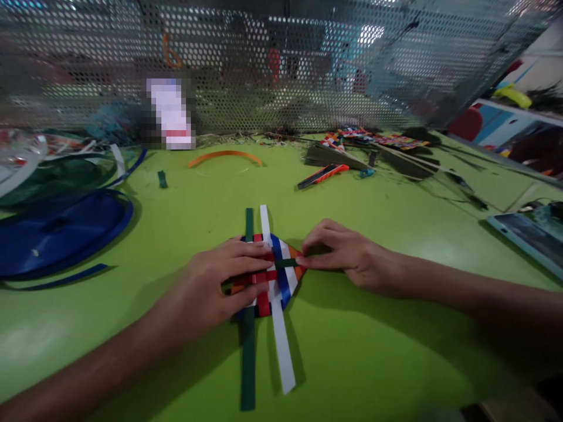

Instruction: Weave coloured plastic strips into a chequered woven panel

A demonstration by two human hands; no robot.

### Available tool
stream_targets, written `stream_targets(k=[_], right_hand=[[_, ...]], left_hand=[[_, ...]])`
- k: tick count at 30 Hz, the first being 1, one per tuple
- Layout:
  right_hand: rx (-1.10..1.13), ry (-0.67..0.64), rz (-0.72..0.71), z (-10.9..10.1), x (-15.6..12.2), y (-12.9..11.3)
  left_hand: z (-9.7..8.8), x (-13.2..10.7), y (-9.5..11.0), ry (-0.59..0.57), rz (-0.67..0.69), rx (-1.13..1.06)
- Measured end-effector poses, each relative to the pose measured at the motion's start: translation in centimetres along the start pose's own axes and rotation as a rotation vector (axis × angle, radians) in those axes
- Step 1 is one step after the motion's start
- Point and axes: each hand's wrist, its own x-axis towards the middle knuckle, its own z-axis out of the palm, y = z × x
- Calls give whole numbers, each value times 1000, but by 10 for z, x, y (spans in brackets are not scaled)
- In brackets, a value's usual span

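A small woven piece (263, 302) of red, white, blue, green and orange ribbon strips lies on the green table, its pointed end to the right. My left hand (215, 275) rests on it from the left, fingers stretched and spread, pressing it down and hiding part of the weave. At the point, my right hand (338, 253) pinches the end of a short dark green strip (287, 263) between thumb and forefinger. A long white strip (282, 351) and a long dark green strip (248, 363) stick out of the weave toward me, with shorter ends on the far side.
Rolls of blue ribbon (65, 234) and green ribbon (57, 179) lie at the left. A red utility knife (323, 175) and an orange strip (225, 153) are farther back. Dark strips (409, 161) and a phone-like device (528, 240) are at the right. Perforated metal (281, 70) closes the back.
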Motion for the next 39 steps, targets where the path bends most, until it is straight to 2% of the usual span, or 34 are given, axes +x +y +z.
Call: stream_targets(k=[5,8,12,20,26,32,39], right_hand=[[30,0,-31,-4,6,-2],[50,-62,-30,-10,12,-5],[62,-143,37,-10,18,-5],[-125,-91,-42,4,14,-6],[-199,-105,-66,5,10,-6],[-196,-98,-6,8,4,1],[-193,-149,21,6,3,-6]], left_hand=[[2,0,0,-10,67,61],[4,-1,0,-9,129,124],[8,-6,1,1,135,207],[8,-7,13,-6,162,323],[2,-3,14,-75,331,276],[-2,-7,17,-184,330,282],[-3,-9,22,-239,319,398]])
